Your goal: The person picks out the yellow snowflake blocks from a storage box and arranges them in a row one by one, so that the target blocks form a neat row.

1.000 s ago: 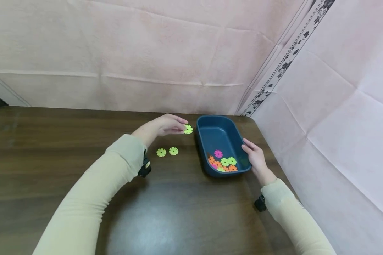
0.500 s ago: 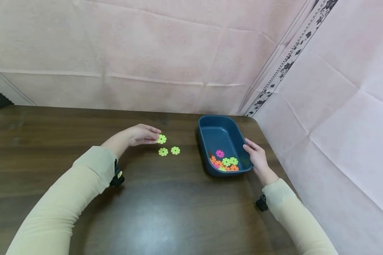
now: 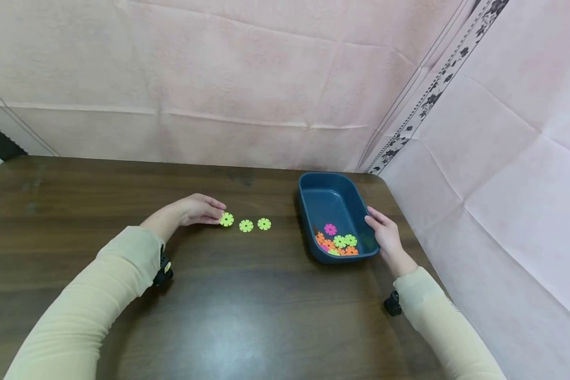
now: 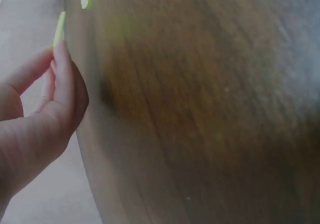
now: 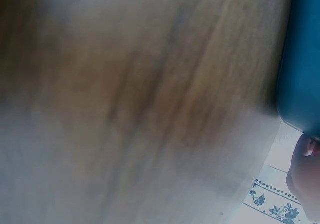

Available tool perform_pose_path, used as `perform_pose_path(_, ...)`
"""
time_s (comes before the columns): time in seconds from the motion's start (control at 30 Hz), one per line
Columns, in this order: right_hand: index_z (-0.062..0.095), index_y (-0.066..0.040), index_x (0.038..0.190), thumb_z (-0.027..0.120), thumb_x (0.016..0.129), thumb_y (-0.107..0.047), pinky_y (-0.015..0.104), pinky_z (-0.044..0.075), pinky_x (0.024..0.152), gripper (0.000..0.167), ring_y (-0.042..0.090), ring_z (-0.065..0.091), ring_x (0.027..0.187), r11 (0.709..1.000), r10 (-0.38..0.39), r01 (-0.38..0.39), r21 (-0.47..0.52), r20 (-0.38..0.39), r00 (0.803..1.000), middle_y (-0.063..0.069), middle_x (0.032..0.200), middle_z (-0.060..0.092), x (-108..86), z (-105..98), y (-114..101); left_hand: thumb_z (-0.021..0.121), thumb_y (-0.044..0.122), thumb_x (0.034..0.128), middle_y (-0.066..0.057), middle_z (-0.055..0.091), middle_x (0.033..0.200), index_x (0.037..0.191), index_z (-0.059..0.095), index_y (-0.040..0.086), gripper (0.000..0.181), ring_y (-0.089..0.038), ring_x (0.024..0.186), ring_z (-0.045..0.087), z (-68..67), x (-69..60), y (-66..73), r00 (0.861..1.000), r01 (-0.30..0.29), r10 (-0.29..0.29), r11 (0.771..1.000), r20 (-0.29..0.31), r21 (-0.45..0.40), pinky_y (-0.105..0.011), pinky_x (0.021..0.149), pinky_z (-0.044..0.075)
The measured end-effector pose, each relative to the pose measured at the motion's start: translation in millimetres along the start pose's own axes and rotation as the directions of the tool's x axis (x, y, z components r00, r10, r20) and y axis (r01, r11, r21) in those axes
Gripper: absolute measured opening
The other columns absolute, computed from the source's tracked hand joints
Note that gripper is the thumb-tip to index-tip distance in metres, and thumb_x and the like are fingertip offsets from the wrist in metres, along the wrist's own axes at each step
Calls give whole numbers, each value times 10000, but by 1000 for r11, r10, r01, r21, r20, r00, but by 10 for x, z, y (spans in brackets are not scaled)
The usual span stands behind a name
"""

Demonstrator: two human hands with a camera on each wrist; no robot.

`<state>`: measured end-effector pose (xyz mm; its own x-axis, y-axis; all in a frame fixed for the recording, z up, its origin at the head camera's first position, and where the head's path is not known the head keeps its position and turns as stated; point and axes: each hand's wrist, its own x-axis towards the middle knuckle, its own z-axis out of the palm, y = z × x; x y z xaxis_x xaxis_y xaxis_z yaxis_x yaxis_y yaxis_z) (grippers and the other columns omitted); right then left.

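Observation:
My left hand (image 3: 197, 211) pinches a thin yellow-green flower-shaped piece (image 3: 226, 219) between thumb and fingertips, close over the table. In the left wrist view that piece shows edge-on, its tip jutting past the fingers (image 4: 64, 69). Just right of it, two matching flower pieces (image 3: 246, 226) lie flat on the table in a row. A dark blue plastic tub (image 3: 330, 192) stands at the right, and my right hand (image 3: 385, 237) grips its right rim. Orange, pink and yellow-green flower pieces (image 3: 339, 241) lie at its near end, some overlapping.
The brown wooden table (image 3: 247, 306) runs to a pale pink cloth (image 3: 209, 84) hung behind it. Another cloth (image 3: 503, 174) with a black floral border closes off the right side, near the tub.
My left hand has moved left from beside the tub and then lower, carrying the yellow-green flower piece to the left end of the row. The right hand stays at the tub's rim.

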<state>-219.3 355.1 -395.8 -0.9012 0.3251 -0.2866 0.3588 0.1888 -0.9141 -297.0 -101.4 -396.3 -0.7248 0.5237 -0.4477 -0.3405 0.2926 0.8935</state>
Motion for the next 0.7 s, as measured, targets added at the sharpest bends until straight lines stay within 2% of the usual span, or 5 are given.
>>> perform_pose_path(0.17, 363, -175, 1442, 513, 960, -303, 385, 238, 1171, 521, 192, 251, 1418, 1000, 9, -9, 2, -2, 1000, 23, 1539, 277, 3, 7, 0, 535, -34, 899, -33, 547, 975, 1315, 373, -154, 462, -51, 780, 587, 58, -26, 29, 999, 37, -35, 997, -37, 60, -222, 798, 555)
perform_pose_path(0.43, 370, -178, 1439, 516, 959, -307, 400, 243, 1169, 519, 204, 263, 1412, 1000, 6, -6, -1, 1, 1000, 27, 1537, 284, 2, 17, -7, 538, -26, 902, -62, 590, 966, 1286, 403, -162, 430, -61, 788, 607, 47, -8, 11, 997, 40, -33, 994, -66, 102, -243, 809, 559)
perform_pose_path(0.57, 359, -167, 1443, 511, 961, -310, 391, 239, 1171, 526, 204, 256, 1415, 1000, -4, 4, -4, 7, 1000, 36, 1538, 279, -5, 7, -5, 537, 16, 918, -178, 598, 1134, 1297, 411, -144, 430, -113, 914, 618, 44, -39, 65, 997, 27, -17, 989, -70, 148, -265, 856, 549)
perform_pose_path(0.7, 360, -159, 1442, 511, 962, -300, 388, 241, 1170, 523, 206, 258, 1414, 1000, -12, 12, -4, 8, 1000, 43, 1536, 284, -10, 2, -4, 526, 57, 935, -277, 476, 1320, 1331, 396, -118, 452, -252, 1109, 569, 79, -5, 185, 998, -14, 25, 982, -57, 189, -294, 917, 525)
